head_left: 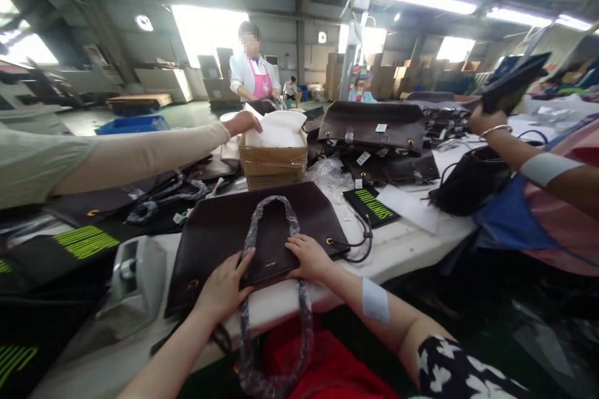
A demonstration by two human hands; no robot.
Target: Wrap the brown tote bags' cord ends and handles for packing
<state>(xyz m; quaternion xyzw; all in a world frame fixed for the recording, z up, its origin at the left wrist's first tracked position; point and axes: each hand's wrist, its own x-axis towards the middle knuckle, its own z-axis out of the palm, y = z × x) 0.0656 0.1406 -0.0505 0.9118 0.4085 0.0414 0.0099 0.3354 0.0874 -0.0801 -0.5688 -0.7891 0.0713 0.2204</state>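
In front of me a dark brown handbag [215, 218] lies flat on the white-covered table. One plastic-wrapped handle [272, 199] arches over its front, while the other wrapped handle [306, 324] hangs below the table edge. My left hand [224, 287] rests on the bag's lower edge by the handles, fingers spread. On the other side of the small gold lettering, my right hand [309, 257] lies with outstretched fingers against the bag and the handle. A black drawstring cord [367, 240] trails from the bag's right side.
A cardboard box [274, 165] with white padding stands behind the bag; a co-worker's hand [244, 123] reaches into it. At right another co-worker's hand [486, 121] holds up a dark flat item. A grey tape dispenser [140, 280], black pouches [372, 207] and more bags [374, 124] surround me.
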